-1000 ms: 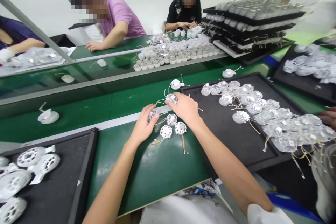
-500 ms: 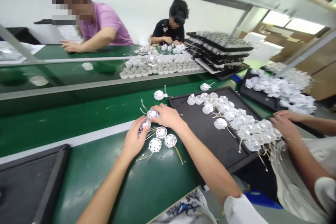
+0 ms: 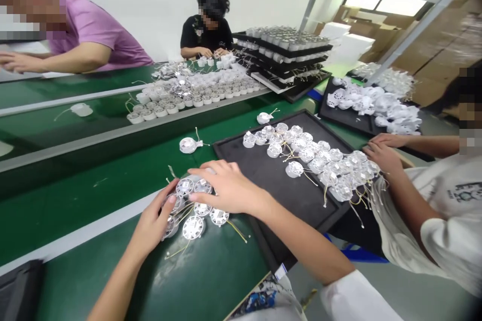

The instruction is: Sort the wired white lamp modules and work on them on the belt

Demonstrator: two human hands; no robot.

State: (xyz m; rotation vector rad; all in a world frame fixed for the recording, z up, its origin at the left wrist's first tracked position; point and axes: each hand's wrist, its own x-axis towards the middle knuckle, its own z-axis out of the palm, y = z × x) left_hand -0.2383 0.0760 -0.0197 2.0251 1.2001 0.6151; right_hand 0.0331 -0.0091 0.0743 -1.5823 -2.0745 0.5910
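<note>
On the green belt in front of me lies a small group of round white wired discs [image 3: 193, 227], with thin yellow leads trailing from them. My left hand [image 3: 152, 220] curls around a disc [image 3: 170, 225] at the group's left edge. My right hand [image 3: 226, 188] lies with its fingers stretched over a disc [image 3: 203, 186]. Whether that hand grips the disc, I cannot tell. Another disc [image 3: 184, 186] sits between my two hands, partly under my right fingers.
A black tray [image 3: 241, 168] heaped with white wired parts lies right of my hands. A co-worker's hands [image 3: 382, 154] rest at its far end. Beyond stand stacked trays of metal cups [image 3: 282, 50], and a grey rail [image 3: 150, 125] runs along the belt.
The whole view has swung, shifting the scene left. My right hand has flattened and stretched over the discs, and a co-worker at the right has come further into view.
</note>
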